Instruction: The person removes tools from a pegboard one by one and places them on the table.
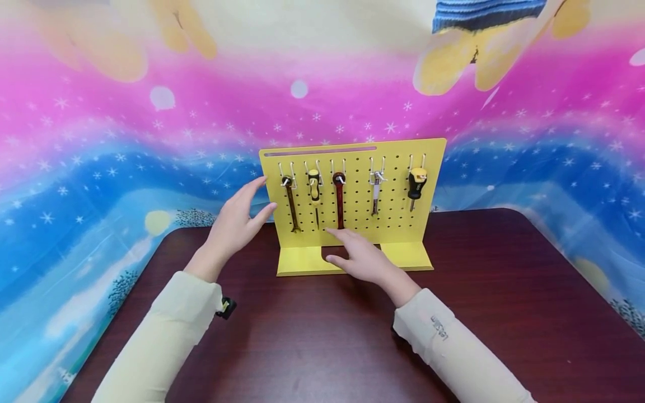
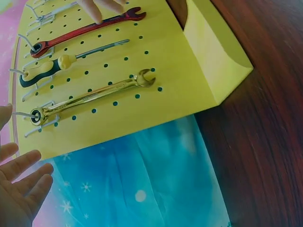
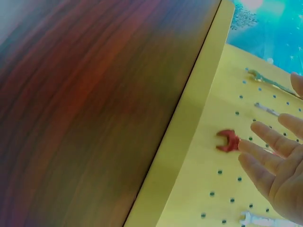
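Note:
A yellow pegboard (image 1: 403,148) stands upright on the table with tools hanging from its hooks. From left to right hang a brass-coloured wrench (image 2: 90,98), a thin yellow-and-black screwdriver (image 1: 314,187), a red wrench (image 2: 83,32), a small silver wrench (image 1: 375,193) and a stubby yellow-and-black screwdriver (image 1: 416,182). My left hand (image 1: 235,221) is beside the board's upper left edge, fingers extended and holding nothing. Before the lower middle of the board, my right hand (image 1: 364,258) has its fingers stretched near the red wrench's lower end; whether they touch it, I cannot tell.
The board's yellow foot (image 1: 302,262) rests on a dark reddish-brown table (image 1: 312,347). Behind the table hangs a pink and blue cloth (image 1: 211,112) with snowflakes. A small dark device (image 1: 227,308) shows at the left cuff.

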Available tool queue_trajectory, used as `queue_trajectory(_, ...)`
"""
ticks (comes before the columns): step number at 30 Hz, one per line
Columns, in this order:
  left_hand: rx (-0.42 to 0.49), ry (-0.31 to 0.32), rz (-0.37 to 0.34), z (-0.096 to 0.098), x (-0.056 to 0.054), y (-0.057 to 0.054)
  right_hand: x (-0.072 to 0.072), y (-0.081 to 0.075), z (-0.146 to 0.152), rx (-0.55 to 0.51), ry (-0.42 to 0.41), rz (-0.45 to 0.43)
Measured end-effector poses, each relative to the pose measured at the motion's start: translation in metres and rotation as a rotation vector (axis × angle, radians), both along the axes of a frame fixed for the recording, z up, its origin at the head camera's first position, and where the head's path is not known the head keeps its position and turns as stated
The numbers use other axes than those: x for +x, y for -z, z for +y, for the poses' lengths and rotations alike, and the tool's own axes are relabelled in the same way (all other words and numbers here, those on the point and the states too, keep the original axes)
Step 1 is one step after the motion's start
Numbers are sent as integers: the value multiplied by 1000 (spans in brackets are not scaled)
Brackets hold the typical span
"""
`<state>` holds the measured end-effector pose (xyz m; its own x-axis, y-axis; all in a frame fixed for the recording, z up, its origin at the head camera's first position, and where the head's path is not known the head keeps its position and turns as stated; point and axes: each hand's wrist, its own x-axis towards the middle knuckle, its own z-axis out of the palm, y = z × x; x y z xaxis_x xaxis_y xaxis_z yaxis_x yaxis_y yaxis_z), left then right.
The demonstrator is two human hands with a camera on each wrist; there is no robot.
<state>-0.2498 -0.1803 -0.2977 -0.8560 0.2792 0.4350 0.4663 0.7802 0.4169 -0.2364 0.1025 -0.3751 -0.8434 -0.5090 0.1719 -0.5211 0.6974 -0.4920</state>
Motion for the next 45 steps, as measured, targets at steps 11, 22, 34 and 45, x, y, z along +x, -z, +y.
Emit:
queue_trajectory(11,60,15,3,17,-18,-5,-23,2,-34,-202,-33,-185)
queue_trajectory(22,150,54,-81,26,-31,-9,-35,12,-53,-377,-2,-314)
queue_trajectory(34,319,55,-145,28,-40,-3,-44,24,-64,-533,17,-354)
queue_trajectory(45,333,50,-154,34,-42,1,-47,27,-74,-591,29,-396)
